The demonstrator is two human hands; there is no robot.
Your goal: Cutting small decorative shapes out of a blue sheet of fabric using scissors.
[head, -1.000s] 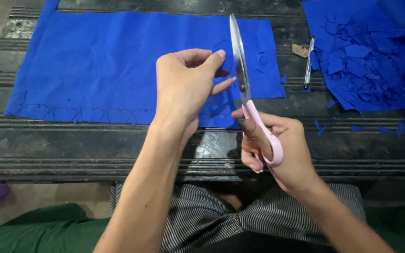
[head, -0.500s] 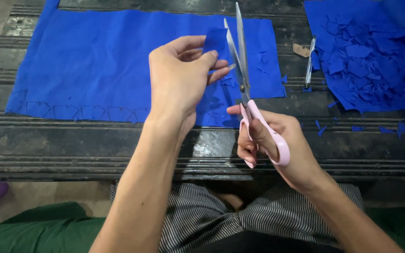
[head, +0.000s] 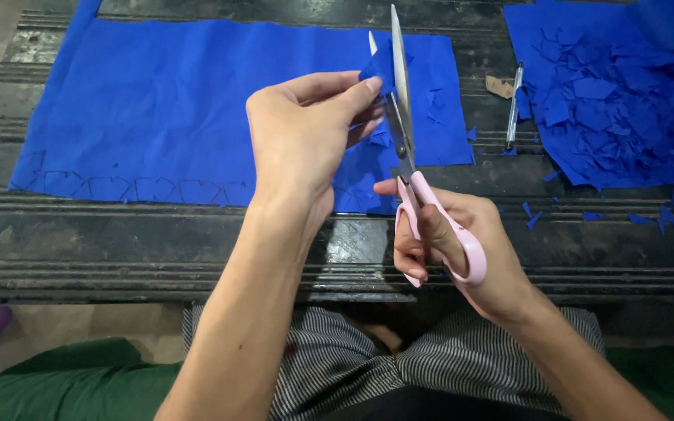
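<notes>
Grip, left: left hand (head: 302, 140) pinched shut, thumb and forefinger tips closed on small blue scrap (head: 376, 68), held up off the surface, just beside the blades.
Grip, right: right hand (head: 450, 242) closed through the pink loops of scissors (head: 411, 168); blades parted slightly, points up and away, scrap edge between them.
Scrap, handling: judged very light, thin, limp; likely to fold or slide off the blade unless kept taut. Frays little, not fragile.
Scrap, hold point: best taken at the edge nearest the fingertips, close to the cut line yet clear of the blade path.
Scissors, handling: rigid, long metal blades, smooth plastic handles; firm hold through the loops judged adequate.
Below grip: large blue fabric sheet (head: 196, 109) flat on dark ridged bench (head: 118, 242), outlines marked along its near edge.
Right of grip: pen (head: 513, 105) lying well apart; beyond it, pile of cut blue pieces (head: 618, 101); loose offcuts near.
Nearest body: striped trousers (head: 446, 366).
</notes>
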